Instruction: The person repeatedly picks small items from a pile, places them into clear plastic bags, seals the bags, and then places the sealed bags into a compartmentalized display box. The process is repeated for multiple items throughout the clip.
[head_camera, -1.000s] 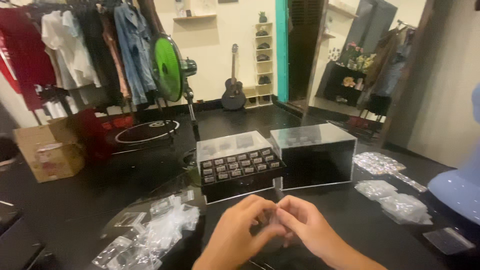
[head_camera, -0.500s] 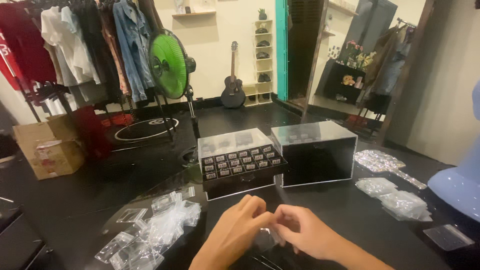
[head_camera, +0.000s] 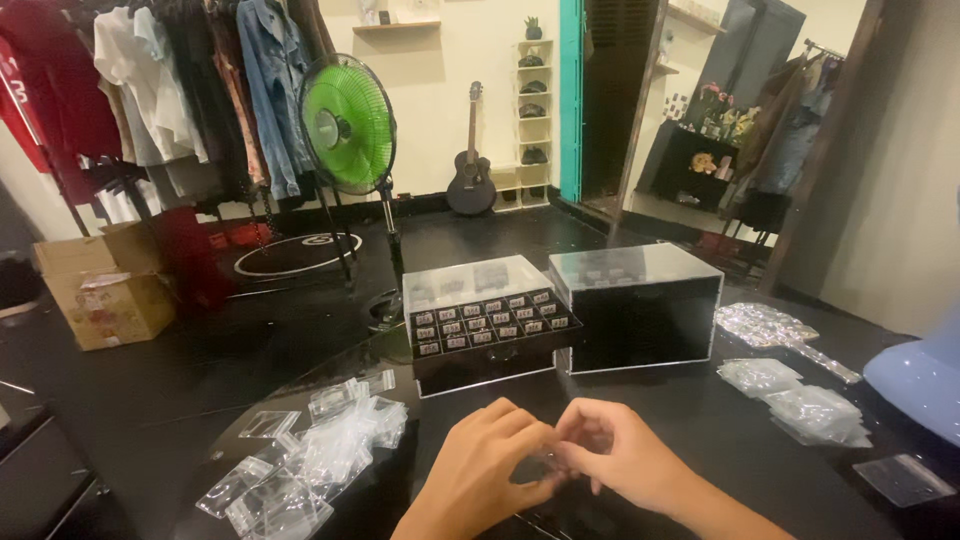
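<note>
Since half a second ago both hands have drawn a little closer together and sit slightly higher over the dark table (head_camera: 150, 400). My left hand (head_camera: 480, 470) and right hand (head_camera: 620, 465) meet at about six o'clock in the view, fingertips touching. Between them I can make out something small and clear (head_camera: 548, 465), pinched from both sides, though it is too small and too hidden by the fingers for me to say what it is. Both hands are curled, fingers pressed toward each other around that spot.

At twelve o'clock from the hands stands the open compartment box (head_camera: 485, 325), its rows of small labelled cells facing me, with a clear lid raised behind. Just beside it, at one o'clock, is a closed black case with a clear top (head_camera: 640, 305). At nine o'clock lies a loose heap of small clear bags (head_camera: 320, 455). At three o'clock, well apart from the hands, more filled clear bags (head_camera: 800, 400) rest on the table.

Beyond the table a green fan (head_camera: 348, 122) stands on the floor.
</note>
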